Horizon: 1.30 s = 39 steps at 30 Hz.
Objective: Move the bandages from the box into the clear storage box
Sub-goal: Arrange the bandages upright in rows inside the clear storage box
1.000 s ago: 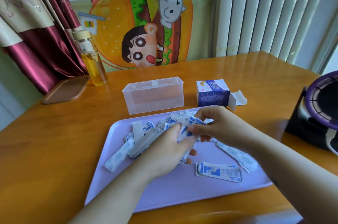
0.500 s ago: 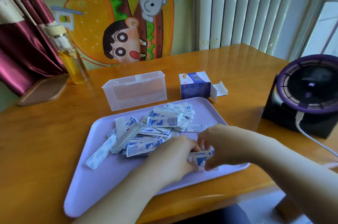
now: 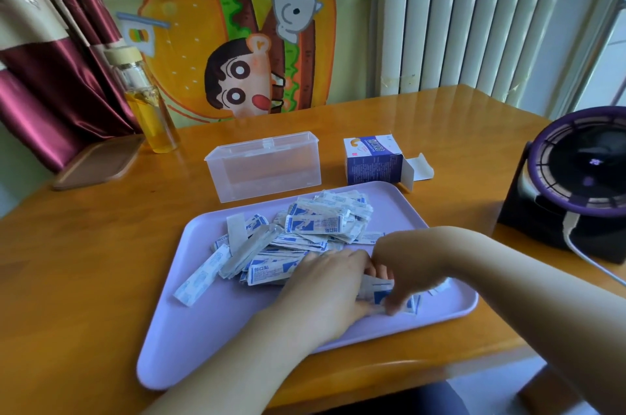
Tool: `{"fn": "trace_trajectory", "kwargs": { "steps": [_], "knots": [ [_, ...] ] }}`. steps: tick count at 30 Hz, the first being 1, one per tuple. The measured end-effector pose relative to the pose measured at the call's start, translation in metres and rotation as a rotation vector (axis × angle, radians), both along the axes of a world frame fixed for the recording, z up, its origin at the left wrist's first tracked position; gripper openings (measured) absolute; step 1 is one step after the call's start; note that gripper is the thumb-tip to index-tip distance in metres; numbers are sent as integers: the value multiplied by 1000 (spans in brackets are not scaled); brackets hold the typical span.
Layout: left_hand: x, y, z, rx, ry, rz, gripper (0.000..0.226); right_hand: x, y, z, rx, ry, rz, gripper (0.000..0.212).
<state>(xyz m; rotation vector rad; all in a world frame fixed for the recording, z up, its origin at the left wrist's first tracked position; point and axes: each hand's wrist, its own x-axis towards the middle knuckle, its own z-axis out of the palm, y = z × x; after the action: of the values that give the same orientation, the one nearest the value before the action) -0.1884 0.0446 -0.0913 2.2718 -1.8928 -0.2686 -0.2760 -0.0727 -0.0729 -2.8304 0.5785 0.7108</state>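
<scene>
Several wrapped blue-and-white bandages (image 3: 305,231) lie heaped on a lilac tray (image 3: 189,347). Behind the tray stands the clear storage box (image 3: 264,165), with nothing visible inside. To its right sits the blue bandage box (image 3: 372,160), its end flap open. My left hand (image 3: 325,292) rests flat on the tray near its front right. My right hand (image 3: 403,269) meets it there, and the fingers of both pinch a few bandages (image 3: 389,296) against the tray.
A bottle of yellow liquid (image 3: 149,109) and a brown wooden lid (image 3: 98,162) stand at the back left of the wooden table (image 3: 84,245). A black and purple fan (image 3: 576,184) with a white cable sits at the right edge.
Both hands left the pile in the tray's middle and came down to the front right, where they gather a few loose bandages. The camera turned right and the fan came into fuller view.
</scene>
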Motion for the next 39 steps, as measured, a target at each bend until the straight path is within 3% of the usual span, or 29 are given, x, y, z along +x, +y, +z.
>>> {"fn": "trace_trajectory", "kwargs": {
  "steps": [5,9,14,21,39],
  "knots": [
    [20,29,4,-218,76,80,19,4,21,5,57,-352,-17,22],
    [38,71,0,-326,89,150,14,14,44,-3,64,-544,36,14],
    [49,93,-21,-329,122,275,14,31,60,-26,217,-603,49,14],
    [44,99,-38,-401,245,311,45,28,64,-34,236,-620,-26,29],
    [37,90,-49,-346,174,245,43,22,63,-39,242,-692,-29,33]
  ]
}}
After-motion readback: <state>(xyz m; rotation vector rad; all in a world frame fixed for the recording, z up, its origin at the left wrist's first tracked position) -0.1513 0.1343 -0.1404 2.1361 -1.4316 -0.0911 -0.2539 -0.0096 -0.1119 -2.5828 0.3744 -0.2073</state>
